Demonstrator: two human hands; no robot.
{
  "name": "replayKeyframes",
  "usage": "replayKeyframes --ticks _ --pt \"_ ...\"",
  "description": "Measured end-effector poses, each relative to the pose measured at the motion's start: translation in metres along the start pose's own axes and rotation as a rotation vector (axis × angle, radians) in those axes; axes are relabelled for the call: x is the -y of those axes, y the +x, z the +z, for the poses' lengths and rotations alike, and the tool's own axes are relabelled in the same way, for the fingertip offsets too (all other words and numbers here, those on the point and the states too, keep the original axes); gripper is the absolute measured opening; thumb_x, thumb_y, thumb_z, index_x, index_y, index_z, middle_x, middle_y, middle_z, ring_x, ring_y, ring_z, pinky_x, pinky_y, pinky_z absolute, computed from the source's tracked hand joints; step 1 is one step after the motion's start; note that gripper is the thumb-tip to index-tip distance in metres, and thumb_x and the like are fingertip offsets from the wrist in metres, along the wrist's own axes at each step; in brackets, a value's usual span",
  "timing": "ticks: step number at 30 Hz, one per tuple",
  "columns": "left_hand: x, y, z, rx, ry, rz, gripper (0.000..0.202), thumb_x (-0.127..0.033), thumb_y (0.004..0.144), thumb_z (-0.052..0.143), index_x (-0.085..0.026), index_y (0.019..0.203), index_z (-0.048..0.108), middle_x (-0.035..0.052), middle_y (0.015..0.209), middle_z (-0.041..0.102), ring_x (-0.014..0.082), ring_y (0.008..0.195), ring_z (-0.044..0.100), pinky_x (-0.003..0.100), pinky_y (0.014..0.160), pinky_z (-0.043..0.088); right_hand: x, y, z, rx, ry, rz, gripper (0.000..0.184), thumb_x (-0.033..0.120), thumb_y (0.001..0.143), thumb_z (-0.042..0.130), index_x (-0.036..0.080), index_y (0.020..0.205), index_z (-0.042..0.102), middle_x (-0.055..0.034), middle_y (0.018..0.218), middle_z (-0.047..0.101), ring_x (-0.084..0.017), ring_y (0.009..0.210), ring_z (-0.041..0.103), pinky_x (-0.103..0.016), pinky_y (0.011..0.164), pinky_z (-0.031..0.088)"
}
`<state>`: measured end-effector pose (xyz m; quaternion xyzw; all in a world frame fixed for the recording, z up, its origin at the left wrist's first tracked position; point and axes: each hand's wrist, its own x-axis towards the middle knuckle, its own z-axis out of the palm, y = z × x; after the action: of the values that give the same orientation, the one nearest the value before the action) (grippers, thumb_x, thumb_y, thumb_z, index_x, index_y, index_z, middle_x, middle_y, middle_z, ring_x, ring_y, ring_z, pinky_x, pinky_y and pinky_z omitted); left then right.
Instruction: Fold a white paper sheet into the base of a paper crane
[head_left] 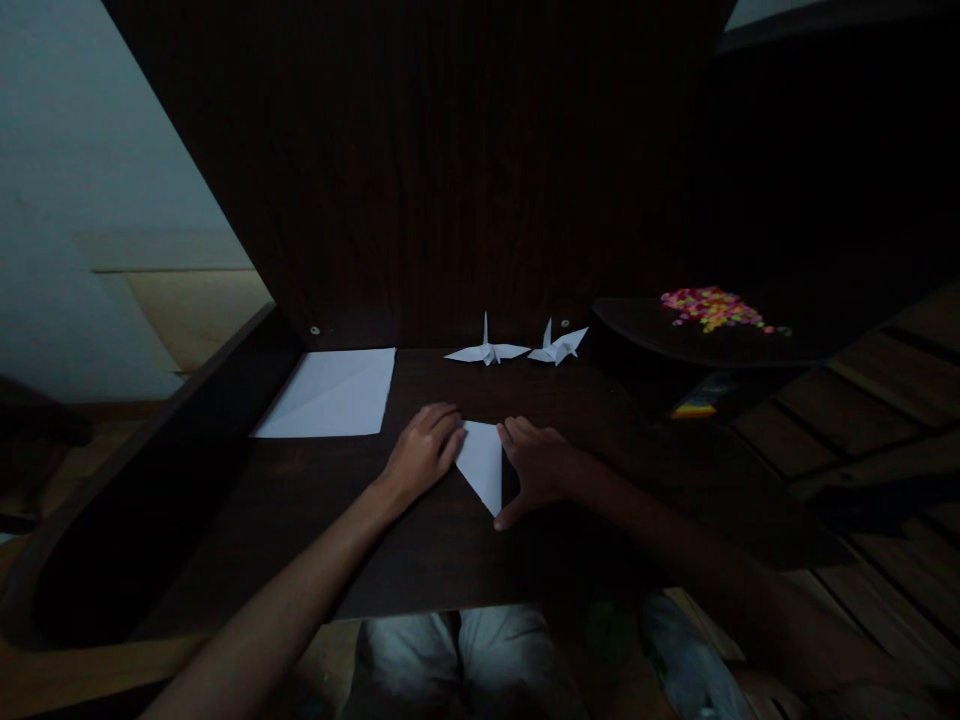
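On the dark wooden desk, a small folded sheet of white paper (481, 458) lies between my two hands, its lower corner pointing toward me. My left hand (426, 446) rests at the paper's upper left edge, with its fingers bent together and the thumb against the paper. Along the straight right edge, my right hand (536, 462) is spread: its fingertips touch the upper right corner, and its thumb is at the lower corner. Two folded white paper cranes, one (487, 352) straight ahead and another (559, 346) to its right, stand behind my hands.
A larger white paper stack or sheet (330, 393) with a diagonal crease lies at the back left. On a raised curved shelf (637, 325) at right sits a pile of small colourful pieces (716, 308). A dark side panel (150, 490) bounds the desk's left.
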<state>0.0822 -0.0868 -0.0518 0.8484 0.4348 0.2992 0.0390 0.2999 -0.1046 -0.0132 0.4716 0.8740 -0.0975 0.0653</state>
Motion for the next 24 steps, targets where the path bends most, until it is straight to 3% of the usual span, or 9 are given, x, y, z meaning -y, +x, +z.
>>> replayKeyframes --ticks 2,4,7,11,14,17,19,21,24 --pt "-0.012 -0.003 0.008 0.151 -0.011 0.119 0.040 -0.037 0.099 0.039 -0.016 0.130 0.054 0.0135 0.142 0.050 0.0258 0.135 0.042 0.044 0.110 0.036 -0.001 0.001 0.003 -0.009 0.000 -0.014 0.126 0.084 0.043 0.067 0.005 0.137 0.044 -0.0259 0.133 0.046 -0.041 0.122 0.042 -0.049 0.095 0.042" --pt "-0.018 -0.005 0.015 0.267 0.025 0.165 0.048 -0.040 0.100 0.035 -0.014 0.139 0.045 0.0149 0.148 0.042 0.0266 0.141 0.033 0.046 0.114 0.031 -0.002 0.001 0.005 -0.009 0.009 -0.019 0.127 0.084 0.043 0.068 0.004 0.139 0.042 -0.0264 0.135 0.045 -0.042 0.124 0.041 -0.049 0.097 0.041" --pt "-0.018 -0.007 0.019 0.340 0.087 0.160 0.054 -0.044 0.101 0.031 -0.015 0.145 0.038 0.0142 0.151 0.038 0.0277 0.143 0.028 0.049 0.116 0.025 -0.002 0.000 0.004 0.013 0.018 -0.006 0.129 0.083 0.043 0.068 0.005 0.141 0.039 -0.0271 0.139 0.042 -0.042 0.126 0.039 -0.050 0.099 0.039" --pt "-0.015 -0.008 0.017 0.369 0.132 0.135 0.057 -0.049 0.100 0.031 -0.018 0.147 0.035 0.0103 0.153 0.035 0.0282 0.144 0.025 0.050 0.117 0.021 0.001 -0.004 0.000 -0.020 0.003 -0.006 0.125 0.083 0.046 0.068 0.001 0.138 0.043 -0.0278 0.135 0.046 -0.041 0.122 0.043 -0.051 0.099 0.040" --pt "-0.015 -0.008 0.015 0.385 0.137 0.130 0.057 -0.050 0.099 0.030 -0.018 0.147 0.035 0.0099 0.153 0.035 0.0280 0.144 0.026 0.050 0.117 0.021 0.001 -0.011 0.005 -0.091 -0.032 -0.088 0.116 0.078 0.053 0.070 0.001 0.137 0.046 -0.0276 0.139 0.044 -0.042 0.126 0.041 -0.055 0.105 0.033" --pt "-0.017 -0.008 0.016 0.373 0.126 0.128 0.057 -0.051 0.099 0.030 -0.020 0.147 0.035 0.0094 0.152 0.037 0.0270 0.143 0.028 0.049 0.116 0.021 -0.001 -0.018 0.020 -0.153 -0.036 -0.226 0.093 0.069 0.076 0.060 0.004 0.140 0.043 -0.0252 0.152 0.030 -0.039 0.141 0.025 -0.055 0.112 0.025" --pt "-0.016 -0.008 0.017 0.361 0.117 0.128 0.058 -0.051 0.099 0.030 -0.020 0.148 0.034 0.0095 0.152 0.037 0.0263 0.143 0.027 0.048 0.117 0.022 -0.003 -0.022 0.031 -0.208 -0.035 -0.208 0.071 0.056 0.091 0.049 0.006 0.140 0.044 -0.0225 0.150 0.035 -0.035 0.142 0.025 -0.054 0.112 0.027" --pt "-0.013 -0.008 0.017 0.344 0.117 0.126 0.059 -0.051 0.099 0.030 -0.019 0.148 0.034 0.0107 0.152 0.037 0.0260 0.144 0.026 0.047 0.116 0.023 -0.003 -0.026 0.041 -0.279 -0.047 -0.189 0.052 0.041 0.097 0.045 0.010 0.138 0.048 -0.0185 0.147 0.042 -0.033 0.142 0.028 -0.054 0.112 0.029" --pt "-0.003 -0.006 0.016 0.308 0.143 0.090 0.057 -0.047 0.099 0.030 -0.015 0.146 0.035 0.0138 0.150 0.039 0.0266 0.142 0.029 0.047 0.115 0.027 -0.002 -0.030 0.049 -0.342 -0.073 -0.229 0.043 0.033 0.097 0.048 0.014 0.135 0.052 -0.0159 0.144 0.048 -0.029 0.140 0.034 -0.051 0.113 0.029"
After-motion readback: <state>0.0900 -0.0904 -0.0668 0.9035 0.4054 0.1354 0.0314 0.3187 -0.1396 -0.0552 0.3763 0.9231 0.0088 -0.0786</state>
